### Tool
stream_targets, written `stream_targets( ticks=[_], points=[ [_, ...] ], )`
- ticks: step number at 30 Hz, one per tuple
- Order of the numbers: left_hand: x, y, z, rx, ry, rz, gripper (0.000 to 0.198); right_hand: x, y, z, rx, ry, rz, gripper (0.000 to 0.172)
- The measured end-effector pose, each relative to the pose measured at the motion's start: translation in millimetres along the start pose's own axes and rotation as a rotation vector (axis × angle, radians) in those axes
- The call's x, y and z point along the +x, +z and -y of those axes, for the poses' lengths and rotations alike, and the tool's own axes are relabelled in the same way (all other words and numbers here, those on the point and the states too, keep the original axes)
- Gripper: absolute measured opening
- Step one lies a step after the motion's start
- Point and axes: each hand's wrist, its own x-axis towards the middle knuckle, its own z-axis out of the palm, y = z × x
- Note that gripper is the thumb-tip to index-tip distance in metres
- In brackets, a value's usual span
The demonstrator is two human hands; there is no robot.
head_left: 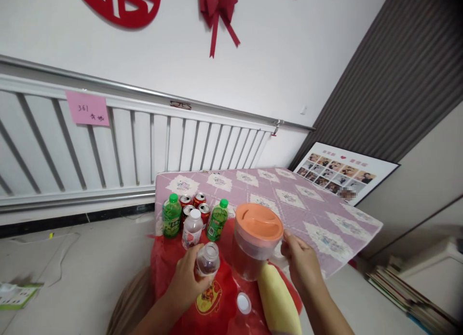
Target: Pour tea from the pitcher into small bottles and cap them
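Observation:
My left hand is wrapped round an uncapped clear plastic bottle, held upright with its mouth facing up. My right hand grips the handle of a clear pitcher with an orange lid and darker contents or red showing through its wall. Just beyond my left hand stands a capped bottle with a white cap. Two green bottles flank several red drink cans. Between my arms is a round white cap; what lies under it is unclear.
A pale yellow, long rounded thing lies near my right forearm. Red sheeting covers the front of the table, over a purple patterned cloth. Behind stand a white radiator and a photo board.

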Motion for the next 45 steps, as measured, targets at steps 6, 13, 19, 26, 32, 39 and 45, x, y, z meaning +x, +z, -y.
stream_targets(
  ticks=[6, 13, 19, 26, 32, 39, 45],
  points=[
    [-0.1, -1.1, -1.6, -0.049, -0.009, 0.02, 0.064, 5.3, 15.4, -37.9, 0.088, -0.004, -0.085, 0.047],
    [-0.5, -2.2, -5.4, -0.043, -0.023, 0.033, 0.064, 0.3, 25.0, -61.8, 0.121, 0.003, -0.115, 0.046],
    [-0.7, -2.9, -1.5, -0.025, -0.026, 0.015, 0.065, -6.3, 22.5, -68.8, 0.105, 0.015, -0.059, 0.047],
    [0.1, -1.9, 2.3, -0.026, -0.015, 0.014, 0.066, -7.8, 6.1, -72.5, 0.069, -0.007, 0.05, 0.042],
    [-0.1, -2.9, 3.4, -0.007, -0.008, 0.022, 0.066, -46.8, -16.2, -104.6, -0.033, 0.038, -0.053, 0.054],
    [0.9, -4.8, 5.7, 0.024, -0.027, 0.039, 0.068, -110.6, -5.9, -138.1, -0.535, -0.151, 0.173, 0.034],
    [-0.2, -5.2, 3.4, 0.01, -0.025, 0.041, 0.067, -115.8, 6.0, -155.9, -0.864, -0.305, 0.25, 0.04]
  ],
)
